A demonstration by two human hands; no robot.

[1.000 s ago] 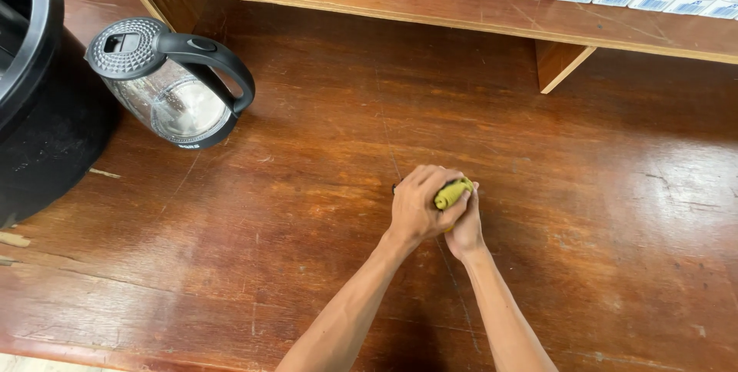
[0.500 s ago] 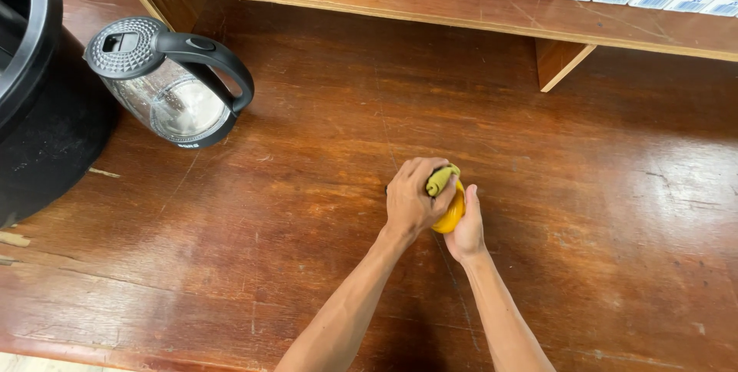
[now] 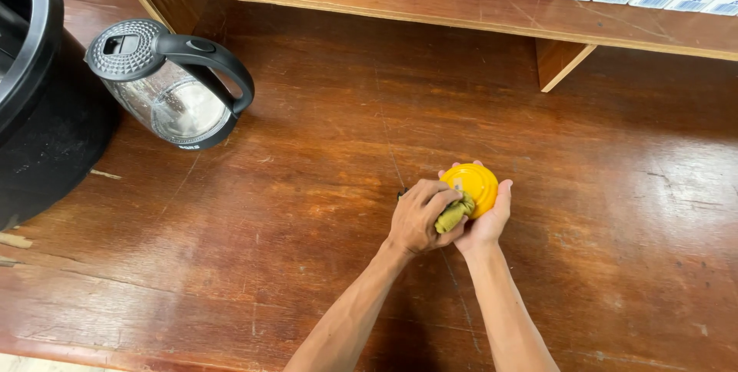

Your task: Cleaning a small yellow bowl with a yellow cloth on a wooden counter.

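Yellow round lid [image 3: 474, 186], a shallow disc of plastic or metal, sits cradled in the right hand [image 3: 486, 222], tilted face-up toward the camera, just above the dark wooden tabletop [image 3: 307, 210]. Right fingers curl around its far rim, grasping it. Left hand [image 3: 419, 216] comes in from the near-left side, clenched on an olive-green cloth wad [image 3: 453, 214] pressed against the lid's lower edge. Glass electric kettle [image 3: 173, 84] stands well apart, far left.
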